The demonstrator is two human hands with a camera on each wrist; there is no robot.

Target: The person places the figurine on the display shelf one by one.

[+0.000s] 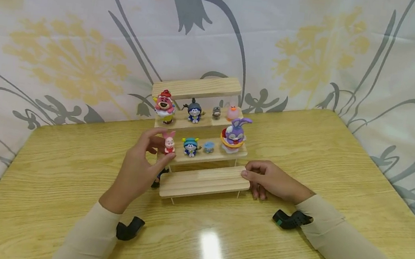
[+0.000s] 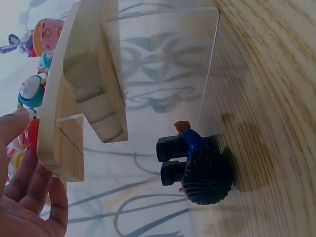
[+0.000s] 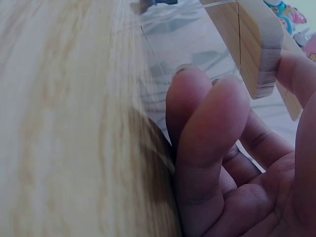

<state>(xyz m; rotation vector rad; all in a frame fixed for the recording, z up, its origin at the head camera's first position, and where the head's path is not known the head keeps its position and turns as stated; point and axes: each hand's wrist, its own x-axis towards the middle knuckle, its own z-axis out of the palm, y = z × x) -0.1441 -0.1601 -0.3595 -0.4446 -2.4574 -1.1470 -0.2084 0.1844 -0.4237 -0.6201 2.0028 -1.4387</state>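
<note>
My left hand (image 1: 135, 166) pinches a small pink pig figurine (image 1: 169, 143) in red between thumb and fingers. It stands at the left end of a middle tier of the wooden display rack (image 1: 204, 181). In the left wrist view, the thumb is by the figurine's red body (image 2: 31, 133) and the other fingers lie around the shelf's end. My right hand (image 1: 271, 179) grips the right end of the lowest, front shelf. Its thumb is on the shelf's edge, while the other fingers curl below, close to the tabletop. Beside the pig sits a figurine in a teal hat (image 1: 190, 147).
A tiny blue figurine (image 1: 209, 147) and a purple rabbit (image 1: 234, 135) share the pig's tier. Behind them are a pink bear (image 1: 164, 106), a dark-hatted figurine (image 1: 194, 112), a grey one (image 1: 216, 112) and a pink one (image 1: 233, 113). A black-haired toy figure (image 2: 205, 175) lies on the table.
</note>
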